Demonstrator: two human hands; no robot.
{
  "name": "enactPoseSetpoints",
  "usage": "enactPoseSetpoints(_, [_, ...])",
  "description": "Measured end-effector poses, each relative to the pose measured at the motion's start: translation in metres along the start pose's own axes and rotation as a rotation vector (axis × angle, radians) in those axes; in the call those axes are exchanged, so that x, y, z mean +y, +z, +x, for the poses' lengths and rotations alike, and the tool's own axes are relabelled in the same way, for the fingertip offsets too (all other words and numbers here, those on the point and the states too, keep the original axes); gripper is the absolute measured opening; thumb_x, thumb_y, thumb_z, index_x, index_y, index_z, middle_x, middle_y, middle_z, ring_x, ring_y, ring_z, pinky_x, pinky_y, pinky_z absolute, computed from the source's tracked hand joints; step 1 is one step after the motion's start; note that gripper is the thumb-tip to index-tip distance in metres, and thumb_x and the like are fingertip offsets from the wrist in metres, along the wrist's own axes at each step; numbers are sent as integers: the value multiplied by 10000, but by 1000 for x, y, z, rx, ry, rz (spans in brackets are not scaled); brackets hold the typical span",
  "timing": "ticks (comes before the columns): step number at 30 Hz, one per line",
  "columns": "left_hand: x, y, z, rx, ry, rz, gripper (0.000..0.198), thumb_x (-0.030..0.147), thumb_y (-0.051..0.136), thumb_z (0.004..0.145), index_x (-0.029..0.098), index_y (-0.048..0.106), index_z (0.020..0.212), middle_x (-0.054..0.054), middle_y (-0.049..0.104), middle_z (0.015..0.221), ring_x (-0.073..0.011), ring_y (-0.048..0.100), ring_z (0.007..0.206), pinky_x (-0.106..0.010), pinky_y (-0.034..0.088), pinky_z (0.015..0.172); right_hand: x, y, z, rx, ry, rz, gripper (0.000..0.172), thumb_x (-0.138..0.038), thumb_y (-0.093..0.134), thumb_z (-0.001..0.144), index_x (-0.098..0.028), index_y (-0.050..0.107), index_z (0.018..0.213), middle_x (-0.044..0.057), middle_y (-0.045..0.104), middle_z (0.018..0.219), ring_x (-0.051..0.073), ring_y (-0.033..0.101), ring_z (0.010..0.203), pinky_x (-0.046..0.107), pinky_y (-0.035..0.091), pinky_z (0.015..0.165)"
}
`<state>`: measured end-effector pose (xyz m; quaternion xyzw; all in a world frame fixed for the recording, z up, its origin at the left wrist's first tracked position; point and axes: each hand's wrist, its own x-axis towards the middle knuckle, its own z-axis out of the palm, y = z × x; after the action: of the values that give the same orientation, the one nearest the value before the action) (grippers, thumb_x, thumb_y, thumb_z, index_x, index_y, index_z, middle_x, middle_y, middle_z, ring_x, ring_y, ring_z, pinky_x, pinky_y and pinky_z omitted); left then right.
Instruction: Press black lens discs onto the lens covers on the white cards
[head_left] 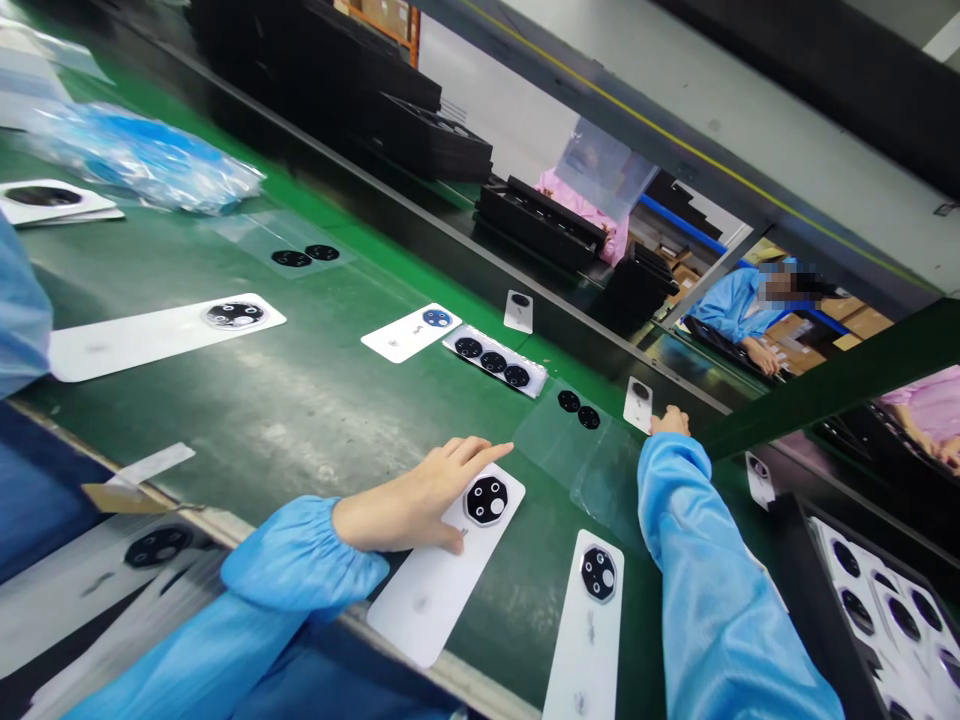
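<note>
My left hand (pixel 420 492) lies on a white phone back cover (pixel 439 570) with a black octagonal camera ring, fingers stretched out flat over its top edge. A second white cover (pixel 587 625) lies just to the right of it. My right hand (pixel 669 422) reaches far across the green belt (pixel 300 410) and pinches a small white piece (pixel 638 405); only the knuckles show past the blue sleeve. A clear film (pixel 577 440) with two black rings lies between my hands.
More white covers (pixel 161 330) and a strip of black lens rings (pixel 495 361) lie further along the belt. A black tray (pixel 885 600) of covers sits at right. Black trays (pixel 540 222) line the far side, where other people in blue and pink work. A blue plastic bag (pixel 135 155) lies far left.
</note>
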<state>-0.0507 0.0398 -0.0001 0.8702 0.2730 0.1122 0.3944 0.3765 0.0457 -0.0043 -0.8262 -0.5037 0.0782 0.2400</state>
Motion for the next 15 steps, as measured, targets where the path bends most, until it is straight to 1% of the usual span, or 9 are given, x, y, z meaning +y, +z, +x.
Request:
enactPoseSetpoints(2, [2,1,0,0,17,-146,944,89,573,672,365,80,1427,-48,278,1394,-253,466,1136,-333,425,880,-7,10,7,-40,-35,-72,260,-311,517,902,-204,550,1137,75,548,1188,187,575,983,385,497,831])
enactPoseSetpoints(3, [3,3,-1,8,34,-207,920,89,537,706,388,48,1425,-37,240,1407,-236,478,1118,-311,434,857,-12,18,9,-80,-53,-84,254,-309,522,899,-200,556,1126,73,557,1175,185,578,976,383,499,828])
enactPoseSetpoints(5, [4,8,-1,52,58,-308,864,100,494,753,407,42,1422,-21,193,1424,-211,479,1096,-302,428,861,-23,36,12,-180,-119,-109,252,-308,533,894,-173,565,1104,68,583,1122,178,593,936,379,509,804])
enactPoseSetpoints(7, [5,17,-2,104,30,-438,816,136,492,781,403,64,1421,-26,186,1429,-181,503,1004,-312,435,843,-34,54,14,-256,-177,-128,253,-306,542,889,-157,568,1092,64,595,1092,174,600,914,376,514,789])
enactPoseSetpoints(8, [7,21,-2,118,-1,-532,804,164,504,788,393,66,1423,-40,212,1418,-166,517,941,-318,445,818,-38,60,14,-278,-197,-138,254,-305,545,888,-154,568,1090,64,594,1090,175,600,916,377,514,788])
enactPoseSetpoints(10, [11,31,-5,131,-66,-766,818,221,547,786,345,55,1428,-71,337,1341,-166,534,892,-333,456,796,-44,68,17,-297,-219,-162,255,-306,547,886,-154,567,1090,66,589,1102,181,595,932,382,510,796])
enactPoseSetpoints(12, [17,41,-7,133,-109,-984,843,247,607,755,276,94,1423,-78,470,1198,-207,536,982,-357,441,844,-46,71,21,-303,-225,-189,261,-308,550,884,-153,564,1093,68,583,1110,185,591,943,388,507,801])
enactPoseSetpoints(13, [20,46,-9,140,-130,-1064,829,251,630,740,253,142,1410,-75,506,1147,-225,531,1020,-366,432,862,-47,71,23,-305,-223,-201,263,-310,549,884,-152,564,1093,68,583,1110,185,591,942,388,507,801])
enactPoseSetpoints(15, [26,54,-10,156,-167,-1162,769,250,663,712,234,253,1362,-74,541,1117,-245,527,1057,-379,416,884,-46,71,28,-309,-215,-225,262,-313,546,885,-152,563,1091,67,586,1101,181,594,929,383,508,794])
